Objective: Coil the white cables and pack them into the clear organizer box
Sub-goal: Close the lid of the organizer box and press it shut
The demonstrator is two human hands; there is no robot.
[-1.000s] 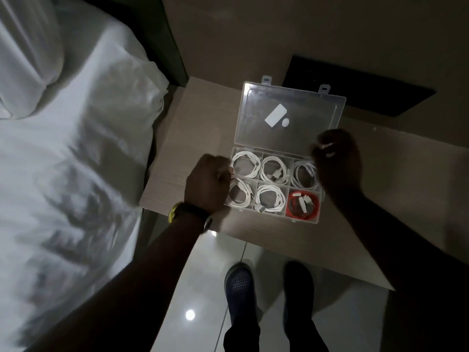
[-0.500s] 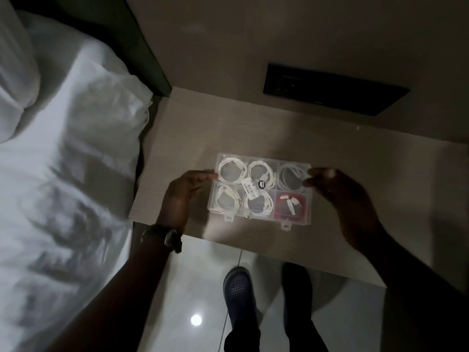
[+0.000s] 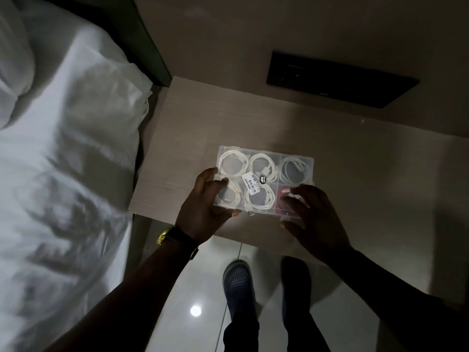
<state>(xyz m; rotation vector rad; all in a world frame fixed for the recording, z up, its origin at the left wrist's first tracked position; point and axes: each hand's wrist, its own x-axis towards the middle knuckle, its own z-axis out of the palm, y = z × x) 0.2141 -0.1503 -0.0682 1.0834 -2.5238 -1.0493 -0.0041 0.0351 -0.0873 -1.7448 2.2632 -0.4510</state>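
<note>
I see left grip (image 3: 203,201) and right grip (image 3: 314,217) both pinching the lower edge of the clear organizer box (image 3: 265,151), mid-frame on tabletop (image 3: 355,174); any unlatched tab could pop, spilling white cables (image 3: 233,162).

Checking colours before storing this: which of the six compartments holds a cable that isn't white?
The near-right compartment of the clear organizer box, partly under the right hand: it holds a red cable; the other five hold white cables.

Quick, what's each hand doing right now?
Left hand: pinches the organizer box at its near-left corner.
Right hand: pinches the box at its near-right corner.
</note>
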